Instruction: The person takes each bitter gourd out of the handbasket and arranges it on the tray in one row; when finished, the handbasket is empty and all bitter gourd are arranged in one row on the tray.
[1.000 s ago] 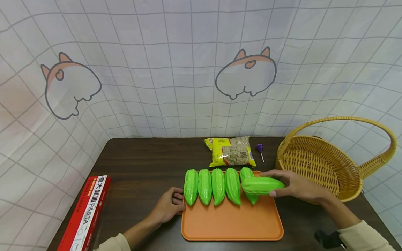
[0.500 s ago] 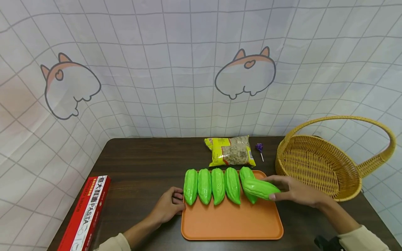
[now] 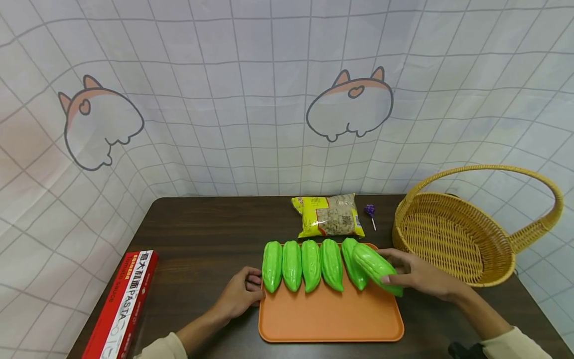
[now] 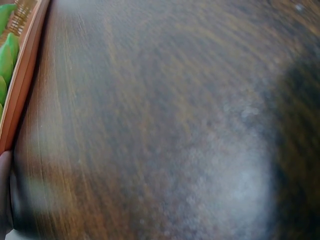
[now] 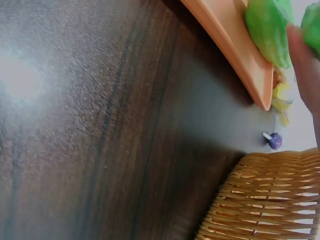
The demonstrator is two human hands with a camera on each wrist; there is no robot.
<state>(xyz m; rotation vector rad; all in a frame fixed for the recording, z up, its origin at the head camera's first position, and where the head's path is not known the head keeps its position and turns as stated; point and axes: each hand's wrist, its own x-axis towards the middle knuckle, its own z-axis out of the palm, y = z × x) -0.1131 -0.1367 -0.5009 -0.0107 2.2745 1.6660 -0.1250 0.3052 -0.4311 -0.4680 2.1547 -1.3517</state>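
My right hand grips a green bitter melon by its right side, slanted over the right part of the orange tray. Part of this melon overlaps the rightmost melon of a row in the head view. Several similar bitter melons lie side by side along the tray's far half, pointed ends toward me. My left hand rests with loosely bent fingers against the tray's left edge. In the left wrist view, a finger shows beside the tray's outer wall.
A yellow wicker basket with a tall handle stands right of the tray. Behind the tray lie a yellow snack bag and a purple lollipop. A red pasta box lies at the left.
The bitter melon in my right hand has turned from lying crosswise to a slant, its near end swinging toward me and right. The left hand and tray stay put.
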